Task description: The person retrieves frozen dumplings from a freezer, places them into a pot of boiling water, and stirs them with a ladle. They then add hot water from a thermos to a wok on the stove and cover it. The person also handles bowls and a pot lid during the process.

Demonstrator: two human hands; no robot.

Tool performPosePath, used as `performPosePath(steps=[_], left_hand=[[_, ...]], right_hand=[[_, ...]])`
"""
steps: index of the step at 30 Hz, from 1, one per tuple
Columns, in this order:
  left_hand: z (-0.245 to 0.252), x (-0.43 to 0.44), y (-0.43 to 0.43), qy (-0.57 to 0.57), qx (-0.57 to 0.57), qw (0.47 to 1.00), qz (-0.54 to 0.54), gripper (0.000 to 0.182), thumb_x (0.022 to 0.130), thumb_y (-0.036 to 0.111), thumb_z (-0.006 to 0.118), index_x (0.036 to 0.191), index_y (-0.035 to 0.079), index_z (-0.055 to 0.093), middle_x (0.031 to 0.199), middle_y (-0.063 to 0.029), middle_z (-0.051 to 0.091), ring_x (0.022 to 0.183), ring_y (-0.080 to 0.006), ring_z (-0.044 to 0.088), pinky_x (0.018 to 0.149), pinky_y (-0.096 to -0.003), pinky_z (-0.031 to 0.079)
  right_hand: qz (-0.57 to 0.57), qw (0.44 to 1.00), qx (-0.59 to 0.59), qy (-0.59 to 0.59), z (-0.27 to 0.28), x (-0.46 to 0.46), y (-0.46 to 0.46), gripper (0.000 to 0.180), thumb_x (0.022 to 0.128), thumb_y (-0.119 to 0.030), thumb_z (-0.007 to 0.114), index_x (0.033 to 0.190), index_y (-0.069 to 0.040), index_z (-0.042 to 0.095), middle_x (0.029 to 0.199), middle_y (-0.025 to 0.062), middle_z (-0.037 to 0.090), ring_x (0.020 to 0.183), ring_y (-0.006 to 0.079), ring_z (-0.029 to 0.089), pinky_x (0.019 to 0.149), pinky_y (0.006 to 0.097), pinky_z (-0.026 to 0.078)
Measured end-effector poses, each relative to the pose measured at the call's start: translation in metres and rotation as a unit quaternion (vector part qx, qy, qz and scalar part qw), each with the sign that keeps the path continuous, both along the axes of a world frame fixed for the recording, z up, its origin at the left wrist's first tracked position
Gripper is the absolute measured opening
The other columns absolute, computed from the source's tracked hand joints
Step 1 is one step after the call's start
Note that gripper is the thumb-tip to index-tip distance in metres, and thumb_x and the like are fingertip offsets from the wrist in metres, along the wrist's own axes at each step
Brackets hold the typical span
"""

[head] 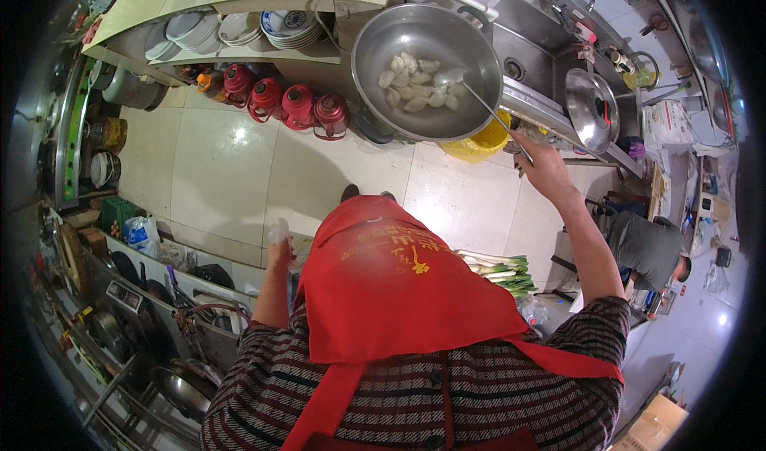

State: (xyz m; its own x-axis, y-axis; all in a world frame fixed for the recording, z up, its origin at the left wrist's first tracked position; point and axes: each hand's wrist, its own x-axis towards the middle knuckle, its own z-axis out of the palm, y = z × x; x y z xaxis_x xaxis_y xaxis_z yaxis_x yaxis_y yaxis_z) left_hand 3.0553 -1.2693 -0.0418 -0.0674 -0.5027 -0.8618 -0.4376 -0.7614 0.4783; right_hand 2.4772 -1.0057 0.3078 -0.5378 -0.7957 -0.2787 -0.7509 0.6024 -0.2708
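A large grey metal pan [473, 101] stands in front of me, with several pale dumplings [410, 80] in its middle. My right hand [543, 167] grips the long handle of a metal ladle [497, 116]. The ladle's head rests among the dumplings at their right side. Low at my left side is my left hand [280, 250], with clear, crumpled-looking plastic [279, 229] at its fingers. Whether that plastic is a bag in the grasp or a glove I cannot tell.
Red thermos flasks [299, 107] line the floor left of the pan, below stacked plates [291, 29]. A yellow-lined bin [479, 143] sits under the pan's edge. Steel sinks [526, 50] lie right. Leeks [499, 268] and a bent-over person [643, 247] are on my right.
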Motion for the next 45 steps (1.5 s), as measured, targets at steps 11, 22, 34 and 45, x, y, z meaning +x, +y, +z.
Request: performPosePath(steps=[11, 22, 34, 45], left_hand=[[0.006, -0.006, -0.006, 0.000, 0.005, 1.000, -0.028, 0.024, 0.089, 0.029, 0.061, 0.103, 0.010, 0.064, 0.067, -0.0050, 0.052, 0.051, -0.0198, 0.050, 0.046, -0.0367, 0.044], [0.006, -0.008, -0.007, 0.004, 0.010, 1.000, -0.021, 0.027, 0.088, 0.032, 0.061, 0.102, 0.010, 0.062, 0.072, -0.0056, 0.053, 0.057, -0.0210, 0.053, 0.049, -0.0370, 0.046], [0.006, -0.006, -0.010, 0.046, 0.003, 0.999, -0.009, 0.026, 0.087, 0.033, 0.064, 0.099, 0.010, 0.063, 0.070, -0.0035, 0.053, 0.054, -0.0192, 0.052, 0.049, -0.0368, 0.046], [0.011, -0.006, -0.007, 0.026, 0.036, 0.999, 0.020, 0.022, 0.087, 0.031, 0.066, 0.098, 0.012, 0.064, 0.067, -0.0021, 0.051, 0.053, -0.0176, 0.050, 0.047, -0.0360, 0.043]], right_hand=[[-0.001, 1.000, -0.025, -0.004, 0.011, 0.016, 0.019, 0.059, 0.084, -0.005, 0.065, 0.140, -0.016, 0.052, 0.110, 0.0218, 0.067, 0.099, 0.0406, 0.064, 0.087, 0.0468, 0.051], [-0.065, 0.997, -0.026, -0.036, 0.014, 0.026, 0.022, 0.055, 0.087, -0.007, 0.065, 0.139, -0.012, 0.052, 0.128, 0.0178, 0.062, 0.116, 0.0341, 0.062, 0.096, 0.0400, 0.050], [-0.134, 0.986, -0.060, -0.082, -0.006, 0.031, 0.005, 0.054, 0.087, -0.015, 0.068, 0.139, -0.018, 0.056, 0.083, 0.0185, 0.064, 0.072, 0.0265, 0.060, 0.075, 0.0380, 0.050], [-0.119, 0.988, -0.082, -0.048, -0.015, 0.026, -0.017, 0.055, 0.085, -0.015, 0.069, 0.139, -0.017, 0.055, 0.092, 0.0207, 0.069, 0.079, 0.0307, 0.067, 0.077, 0.0398, 0.052]])
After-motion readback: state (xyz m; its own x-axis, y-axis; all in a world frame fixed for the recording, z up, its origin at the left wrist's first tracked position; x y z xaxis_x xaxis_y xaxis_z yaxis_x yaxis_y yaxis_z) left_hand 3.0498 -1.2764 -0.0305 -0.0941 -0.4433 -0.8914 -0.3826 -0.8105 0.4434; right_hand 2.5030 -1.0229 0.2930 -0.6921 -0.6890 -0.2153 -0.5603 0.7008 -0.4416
